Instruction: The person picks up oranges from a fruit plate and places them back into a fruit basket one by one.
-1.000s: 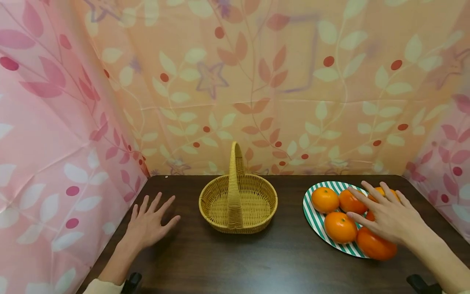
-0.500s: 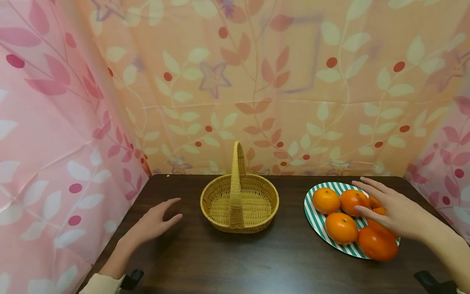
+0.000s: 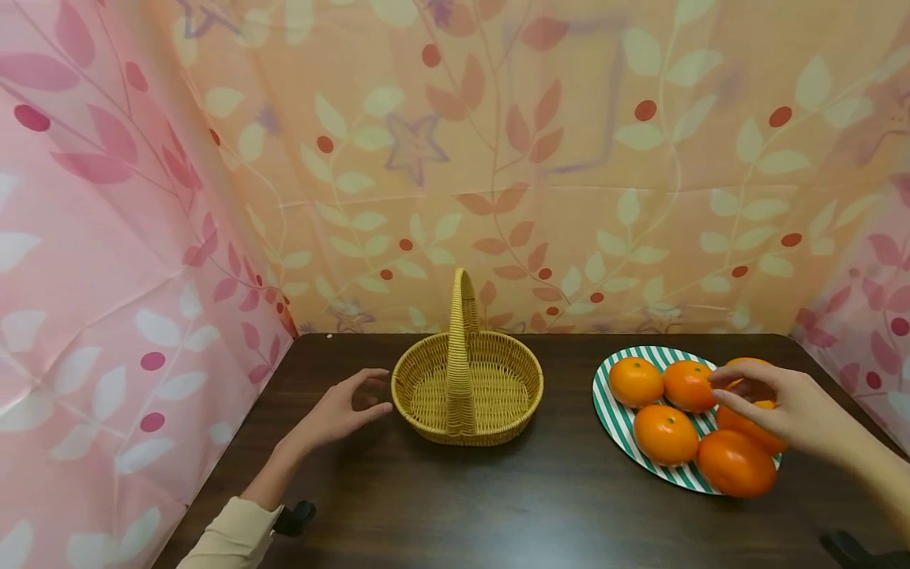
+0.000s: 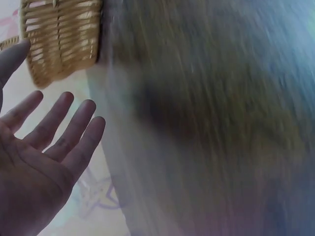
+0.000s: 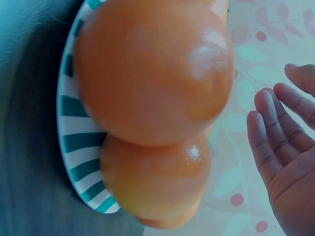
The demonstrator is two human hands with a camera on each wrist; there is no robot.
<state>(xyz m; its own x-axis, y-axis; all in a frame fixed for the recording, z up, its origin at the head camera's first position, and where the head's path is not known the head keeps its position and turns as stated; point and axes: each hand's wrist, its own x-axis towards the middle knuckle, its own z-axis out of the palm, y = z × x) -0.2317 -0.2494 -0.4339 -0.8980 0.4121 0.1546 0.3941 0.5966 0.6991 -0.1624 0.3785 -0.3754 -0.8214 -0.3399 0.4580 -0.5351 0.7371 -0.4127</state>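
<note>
A yellow wicker basket (image 3: 426, 427) with a tall arched handle stands at the middle of the table. Beside its left rim is my left hand (image 3: 344, 407), fingers loosely bent and spread from the thumb, holding nothing; whether the fingertips touch the rim I cannot tell. On the right, a green-and-white striped plate (image 3: 613, 431) bears several tangerines (image 3: 666, 435) and a smooth orange-red fruit (image 3: 737, 464) at its front. Over the plate's right side hovers my right hand (image 3: 796, 403), thumb and fingers apart, covering part of the fruit behind. The right wrist view shows this hand's fingers (image 5: 266, 113) with no fruit between them.
The dark wooden table (image 3: 441, 514) carries the basket and the plate. A floral cloth (image 3: 569, 197) hangs along its back edge, with pink cloth (image 3: 107, 276) at the left. A black wrist strap piece (image 3: 295, 518) shows by the left sleeve.
My left hand has moved right to the basket's side, its fingers bending from a flat spread. Over the plate, the right hand has turned on its side with thumb and fingers parted.
</note>
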